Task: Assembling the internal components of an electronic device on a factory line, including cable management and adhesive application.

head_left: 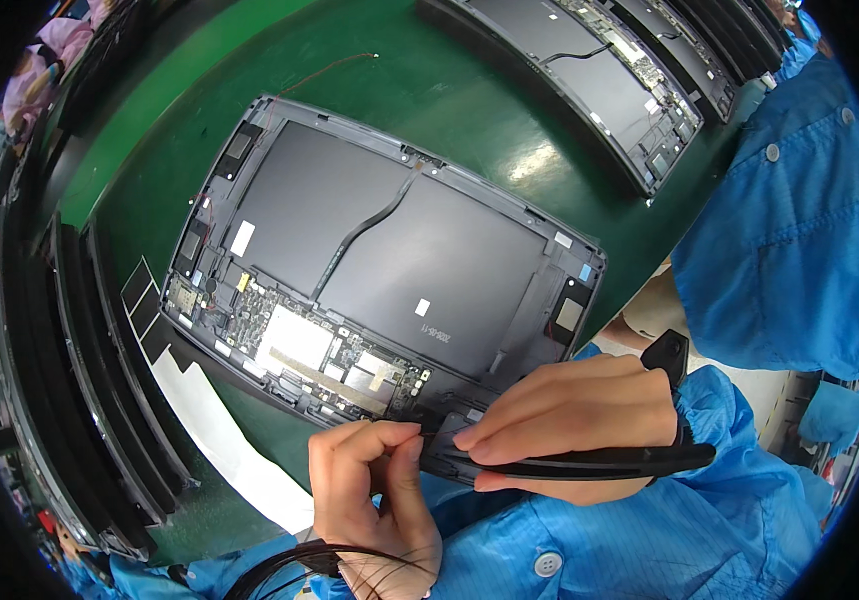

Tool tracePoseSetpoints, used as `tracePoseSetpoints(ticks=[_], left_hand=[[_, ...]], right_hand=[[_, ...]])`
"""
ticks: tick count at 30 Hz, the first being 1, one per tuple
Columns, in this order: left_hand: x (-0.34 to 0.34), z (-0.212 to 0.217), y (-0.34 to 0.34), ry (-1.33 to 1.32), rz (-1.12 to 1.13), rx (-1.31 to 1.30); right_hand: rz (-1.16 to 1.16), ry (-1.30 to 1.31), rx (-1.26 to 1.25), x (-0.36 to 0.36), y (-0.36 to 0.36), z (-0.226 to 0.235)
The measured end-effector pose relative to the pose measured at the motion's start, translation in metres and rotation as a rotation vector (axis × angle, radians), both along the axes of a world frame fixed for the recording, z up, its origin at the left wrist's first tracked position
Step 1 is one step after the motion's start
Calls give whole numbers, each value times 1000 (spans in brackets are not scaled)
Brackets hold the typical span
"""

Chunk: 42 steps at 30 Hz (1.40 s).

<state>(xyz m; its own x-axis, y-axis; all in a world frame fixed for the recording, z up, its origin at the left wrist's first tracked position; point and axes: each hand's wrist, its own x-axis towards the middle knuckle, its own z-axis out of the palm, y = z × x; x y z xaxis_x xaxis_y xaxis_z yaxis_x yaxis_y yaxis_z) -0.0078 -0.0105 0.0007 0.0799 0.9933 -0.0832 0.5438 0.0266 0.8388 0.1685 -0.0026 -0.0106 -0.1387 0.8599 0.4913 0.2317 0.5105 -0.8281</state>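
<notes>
Centrally, an opened laptop chassis (pixel 509 206) lies on a green table (pixel 449 105), batteries (pixel 469 270) and circuit board (pixel 299 345) seemingly seated; its exposed inside and a loose red wire (pixel 334 67) suggest work remains. The left hand (pixel 374 490) pinches apparently a thin wire (pixel 430 433); the right hand's (pixel 574 425) fingers grasp a black elongated piece (pixel 589 463).

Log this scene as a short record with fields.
Left hand: fingertips pinched together at the device's near edge; whatever they hold is too small to tell
Right hand: gripping a long black piece
Open device: grey casing lying tilted across the view, circuit board exposed
Wrist: thin dark strands at the left wrist
Surface: green table
Left side: dark panels in a row, white sheet beside them
Upper right: another open device
</notes>
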Motion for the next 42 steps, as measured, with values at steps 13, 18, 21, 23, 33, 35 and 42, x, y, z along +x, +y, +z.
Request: tracePoseSetpoints(ticks=[13, 18, 21, 23, 33, 35, 42], left_hand=[[-11, 8, 0, -81, -61, -88], [-7, 8, 4, -104, -45, -94], [-13, 14, 4, -50, -39, -91], [-11, 16, 2, -11, -25, -107], [-17, 11, -14, 96, -166, 57], [-17, 12, -11, 92, -189, 31], [-22, -2, -20, 173, -85, -14]], right_hand=[[67, -1, -60, -5, -1, -2], [-14, 41, -64, 0, 6, -2], [-31, 47, -88, -4, 9, 1], [3, 49, -100, 2, 9, 0], [89, 16, -159, 3, -7, -3], [90, 11, -169, 4, -7, -4], [127, 3, -176, -1, -10, 2]])
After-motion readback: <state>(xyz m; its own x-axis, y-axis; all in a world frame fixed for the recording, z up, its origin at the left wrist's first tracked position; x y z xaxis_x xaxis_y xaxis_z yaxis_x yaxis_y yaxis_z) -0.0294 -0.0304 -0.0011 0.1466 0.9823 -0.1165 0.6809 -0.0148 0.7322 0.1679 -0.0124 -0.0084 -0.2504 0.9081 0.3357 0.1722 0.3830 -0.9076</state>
